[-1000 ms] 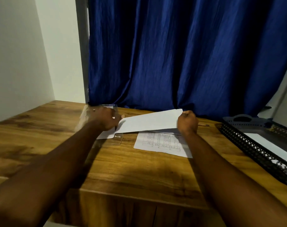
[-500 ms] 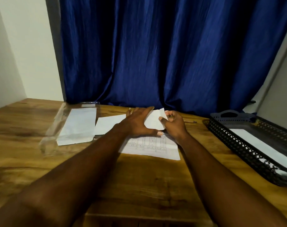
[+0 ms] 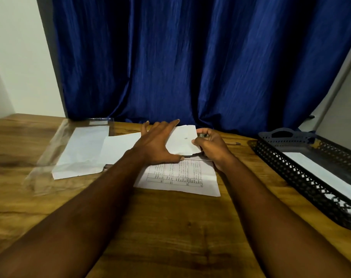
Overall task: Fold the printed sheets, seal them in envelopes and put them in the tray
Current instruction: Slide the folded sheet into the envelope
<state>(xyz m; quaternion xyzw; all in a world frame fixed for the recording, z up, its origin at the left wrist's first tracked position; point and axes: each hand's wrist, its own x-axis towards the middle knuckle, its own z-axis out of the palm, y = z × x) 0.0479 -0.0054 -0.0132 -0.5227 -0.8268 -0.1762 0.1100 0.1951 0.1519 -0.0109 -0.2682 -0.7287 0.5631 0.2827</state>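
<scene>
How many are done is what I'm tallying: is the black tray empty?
No, a flat white envelope lies inside the black tray.

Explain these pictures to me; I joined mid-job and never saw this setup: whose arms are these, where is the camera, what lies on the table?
No machine here: a person works with bare hands, and one head-worn camera looks forward and down at them. The left hand lies flat, fingers straight, pressing a folded sheet; the right hand pinches that sheet's right edge. Beneath, on the wooden table, lies a printed sheet. To the left lie blank envelopes, it seems, on a clear wrapper. On the right, a black mesh tray holds one white envelope.
</scene>
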